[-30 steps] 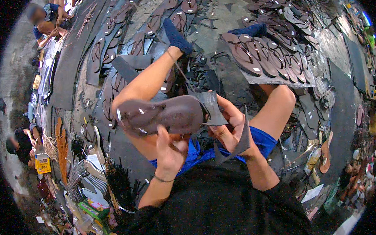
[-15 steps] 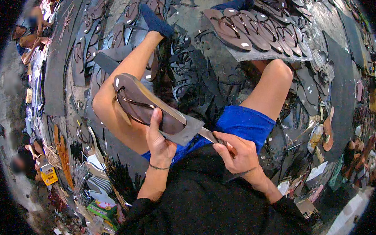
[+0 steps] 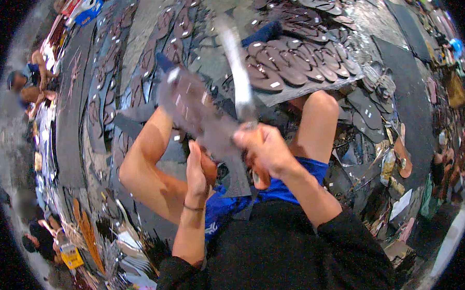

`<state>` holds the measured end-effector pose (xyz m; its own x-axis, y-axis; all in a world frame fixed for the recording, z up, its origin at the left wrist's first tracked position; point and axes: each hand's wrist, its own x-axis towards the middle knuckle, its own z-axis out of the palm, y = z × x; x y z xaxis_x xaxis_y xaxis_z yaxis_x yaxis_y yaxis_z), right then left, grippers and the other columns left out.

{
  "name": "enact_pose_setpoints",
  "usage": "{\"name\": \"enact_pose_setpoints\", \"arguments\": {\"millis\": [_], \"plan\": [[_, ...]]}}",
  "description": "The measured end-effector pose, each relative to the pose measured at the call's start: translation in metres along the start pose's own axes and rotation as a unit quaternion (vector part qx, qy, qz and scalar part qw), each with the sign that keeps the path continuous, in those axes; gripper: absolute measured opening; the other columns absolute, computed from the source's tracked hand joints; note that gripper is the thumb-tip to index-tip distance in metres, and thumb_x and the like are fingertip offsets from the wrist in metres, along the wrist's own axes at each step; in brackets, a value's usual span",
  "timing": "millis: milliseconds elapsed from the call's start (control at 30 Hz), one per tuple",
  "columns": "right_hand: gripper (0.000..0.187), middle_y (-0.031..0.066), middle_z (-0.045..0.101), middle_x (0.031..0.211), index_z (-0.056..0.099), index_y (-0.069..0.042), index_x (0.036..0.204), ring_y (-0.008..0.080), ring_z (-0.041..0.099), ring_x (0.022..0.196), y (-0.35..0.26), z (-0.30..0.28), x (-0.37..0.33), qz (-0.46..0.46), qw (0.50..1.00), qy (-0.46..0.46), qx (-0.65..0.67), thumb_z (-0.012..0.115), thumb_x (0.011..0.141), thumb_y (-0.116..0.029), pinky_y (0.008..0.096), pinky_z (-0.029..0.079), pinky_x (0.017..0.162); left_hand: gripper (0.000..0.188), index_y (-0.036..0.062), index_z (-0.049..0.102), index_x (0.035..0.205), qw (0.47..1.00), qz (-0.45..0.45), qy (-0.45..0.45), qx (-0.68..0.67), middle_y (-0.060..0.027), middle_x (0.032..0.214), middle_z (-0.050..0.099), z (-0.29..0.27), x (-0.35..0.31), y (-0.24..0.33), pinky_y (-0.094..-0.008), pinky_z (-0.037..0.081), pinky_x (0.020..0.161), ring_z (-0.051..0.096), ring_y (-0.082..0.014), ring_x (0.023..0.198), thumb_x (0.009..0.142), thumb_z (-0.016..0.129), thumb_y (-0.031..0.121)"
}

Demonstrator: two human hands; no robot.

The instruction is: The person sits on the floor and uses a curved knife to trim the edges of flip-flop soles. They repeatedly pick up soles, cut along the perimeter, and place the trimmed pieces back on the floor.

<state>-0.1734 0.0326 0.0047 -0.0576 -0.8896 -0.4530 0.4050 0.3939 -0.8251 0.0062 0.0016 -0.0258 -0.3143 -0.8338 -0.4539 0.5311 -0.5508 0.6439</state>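
A dark brown flip-flop [image 3: 186,103], smeared by motion, is tilted up in front of my left hand [image 3: 198,172]. That hand grips its lower end, with the thumb up and the other fingers partly hidden. From this end a piece of dark grey sheet [image 3: 237,176] hangs toward my lap. My right hand [image 3: 270,151] is closed around a knife's handle, close beside the flip-flop's lower end. The knife blade [image 3: 237,72] points up and away, blurred and apart from the flip-flop's upper part.
Rows of finished-looking flip-flops [image 3: 301,64] lie on a sheet beyond my right knee, with more at the far left. Dark scraps and long dark sheets [image 3: 75,115] cover the floor. Other people [image 3: 35,81] sit at the left edge. A yellow box [image 3: 71,254] stands at lower left.
The knife has swung from the flip-flop's near end to point upward and away. The flip-flop has moved slightly right, and the grey sheet at its end now hangs down. The view has shifted.
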Motion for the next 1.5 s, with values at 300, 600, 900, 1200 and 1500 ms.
{"name": "enact_pose_setpoints", "arguments": {"millis": [300, 600, 900, 1200, 1500], "plan": [[0.030, 0.0076, 0.061, 0.089, 0.039, -0.004, 0.113, 0.0122, 0.056, 0.055, -0.027, -0.061, -0.017, -0.149, 0.969, 0.179, 0.082, 0.058, 0.093, -0.018, 0.0254, 0.047, 0.046, 0.032, 0.0056, 0.065, 0.104, 0.972, -0.212, -0.066, 0.076, -0.0084, 0.095, 0.068, 0.095, 0.175, -0.082, -0.0389, 0.055, 0.076, 0.066, -0.0237, 0.085, 0.090, 0.061, 0.034], [0.040, 0.0170, 0.064, 0.089, 0.039, -0.001, 0.127, 0.0276, 0.064, 0.069, 0.045, -0.060, -0.065, -0.087, 0.958, 0.171, -0.214, 0.053, 0.095, -0.020, 0.0382, 0.051, 0.060, 0.024, 0.0090, 0.066, 0.096, 0.986, -0.127, -0.005, 0.106, -0.0054, 0.088, 0.070, 0.067, 0.156, 0.022, -0.0305, 0.054, 0.069, 0.067, -0.0188, 0.074, 0.089, 0.063, 0.032], [0.024, 0.0240, 0.063, 0.076, 0.039, -0.001, 0.101, 0.0461, 0.061, 0.072, 0.035, -0.063, -0.008, -0.108, 0.925, 0.093, -0.353, 0.053, 0.094, -0.020, 0.0517, 0.048, 0.061, 0.025, 0.0069, 0.065, 0.100, 0.984, -0.126, 0.000, 0.127, -0.0064, 0.093, 0.070, 0.045, 0.148, 0.009, -0.0332, 0.055, 0.071, 0.068, -0.0200, 0.079, 0.090, 0.061, 0.030], [0.026, 0.0271, 0.062, 0.076, 0.046, 0.002, 0.093, 0.0467, 0.061, 0.076, 0.033, -0.066, 0.042, -0.075, 0.859, 0.136, -0.488, 0.052, 0.093, -0.023, 0.0538, 0.048, 0.065, 0.024, 0.0043, 0.063, 0.105, 0.994, -0.101, 0.029, 0.013, -0.0053, 0.099, 0.068, 0.032, 0.131, -0.030, -0.0295, 0.054, 0.075, 0.066, -0.0169, 0.084, 0.088, 0.064, 0.022], [0.030, 0.0254, 0.065, 0.086, 0.057, 0.003, 0.095, 0.0416, 0.065, 0.080, 0.036, -0.094, 0.114, 0.146, 0.741, -0.093, -0.649, 0.053, 0.092, -0.026, 0.0478, 0.052, 0.073, 0.022, 0.0037, 0.062, 0.106, 0.985, -0.112, 0.017, -0.126, -0.0082, 0.101, 0.068, 0.020, 0.132, -0.056, -0.0291, 0.057, 0.074, 0.068, -0.0186, 0.086, 0.090, 0.063, 0.019]]}}
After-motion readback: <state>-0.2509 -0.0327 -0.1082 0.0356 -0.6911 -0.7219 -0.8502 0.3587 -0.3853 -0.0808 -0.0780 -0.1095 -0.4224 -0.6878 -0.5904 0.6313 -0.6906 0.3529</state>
